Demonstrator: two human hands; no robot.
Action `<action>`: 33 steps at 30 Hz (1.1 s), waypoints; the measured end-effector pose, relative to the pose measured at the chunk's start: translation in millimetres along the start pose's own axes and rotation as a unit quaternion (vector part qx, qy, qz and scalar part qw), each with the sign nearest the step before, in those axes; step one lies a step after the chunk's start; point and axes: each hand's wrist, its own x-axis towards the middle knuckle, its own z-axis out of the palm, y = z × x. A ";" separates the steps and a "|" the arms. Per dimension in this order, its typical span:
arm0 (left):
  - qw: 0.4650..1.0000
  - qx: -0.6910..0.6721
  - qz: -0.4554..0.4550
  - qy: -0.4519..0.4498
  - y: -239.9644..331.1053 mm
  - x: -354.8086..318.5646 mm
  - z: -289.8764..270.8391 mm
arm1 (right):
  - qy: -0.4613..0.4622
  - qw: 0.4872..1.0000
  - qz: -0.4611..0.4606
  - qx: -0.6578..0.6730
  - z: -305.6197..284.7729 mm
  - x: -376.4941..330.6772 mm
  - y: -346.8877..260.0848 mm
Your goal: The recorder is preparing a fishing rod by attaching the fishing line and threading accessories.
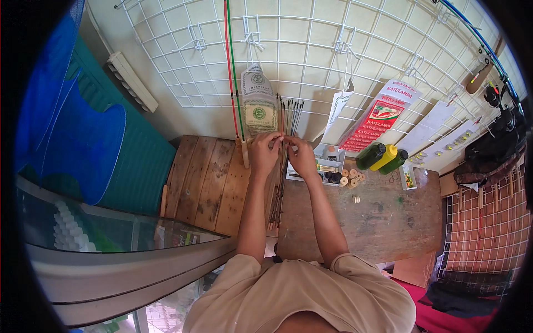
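Both arms reach forward over the table, and the hands meet in front of a bundle of thin dark-tipped rods by the wall. My left hand is closed, its thumb and fingers pinched together. Beside it, my right hand is pinched too, fingertips almost touching those of the left. Whatever lies between the fingertips is too small to make out. Just left of my left hand, a red rod and a green rod lean against the wall. More slender rods show below, between the forearms.
A wooden table spans the right, with wooden spools, a white tray and yellow and dark bottles. Planks lie left. A white wire grid holds red packets. A glass case stands near left.
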 end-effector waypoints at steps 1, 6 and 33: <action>1.000 0.005 0.028 0.002 3.1 2.6 -0.7 | -0.001 1.000 -0.016 -0.001 1.3 0.0 0.1; 0.998 0.024 0.065 0.010 23.6 10.5 -0.7 | -0.010 1.000 -0.021 -0.001 1.5 2.9 1.1; 1.000 -0.010 0.015 -0.005 19.3 -7.7 6.2 | 0.105 0.992 -0.051 0.047 -50.5 18.5 -72.8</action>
